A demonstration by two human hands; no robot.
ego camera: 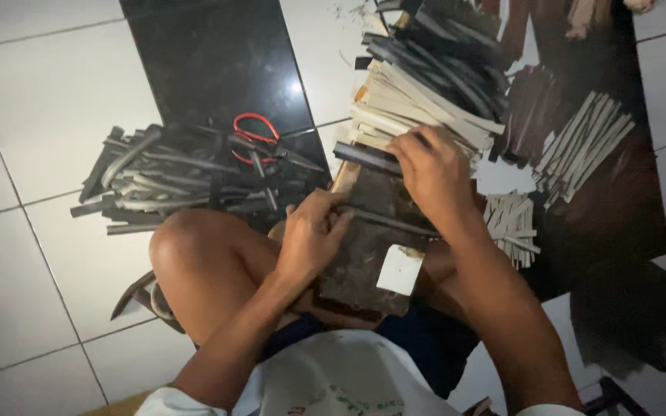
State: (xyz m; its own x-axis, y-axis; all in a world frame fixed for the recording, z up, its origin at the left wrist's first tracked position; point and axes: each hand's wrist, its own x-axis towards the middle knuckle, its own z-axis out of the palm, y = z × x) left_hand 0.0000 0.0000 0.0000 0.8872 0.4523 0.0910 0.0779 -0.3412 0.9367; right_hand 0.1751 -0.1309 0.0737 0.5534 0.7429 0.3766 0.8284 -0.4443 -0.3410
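left hand [310,235]: closed around the near end of a thin dark strip [395,222], fingers curled over it, resting on a dark work board [364,254] that lies across the person's lap.

right hand [429,171]: fingers bent down, pressing on the far part of the same strip and on a wider dark strip [364,158] just beyond it; whether it grips or only presses cannot be told.

thin dark strip: lies slantwise on the board, running between the two hands, touching both.

pale square piece [400,270]: on the board's near edge, just below the right hand's wrist.

stack of pale strips [418,115]: directly beyond the right hand, touching its fingertips, with dark strips [449,54] heaped on top and farther off.

small bundle of pale strips [512,219]: just to the right of the right forearm, on the floor.

fanned pale strips [583,146]: well to the right of the right hand.

heap of grey curved strips [171,181]: on the white tiled floor [32,131], beyond and left of the left hand, past the bare knee [186,246].

red-handled scissors [254,137]: on that heap's far right edge, beyond the left hand.
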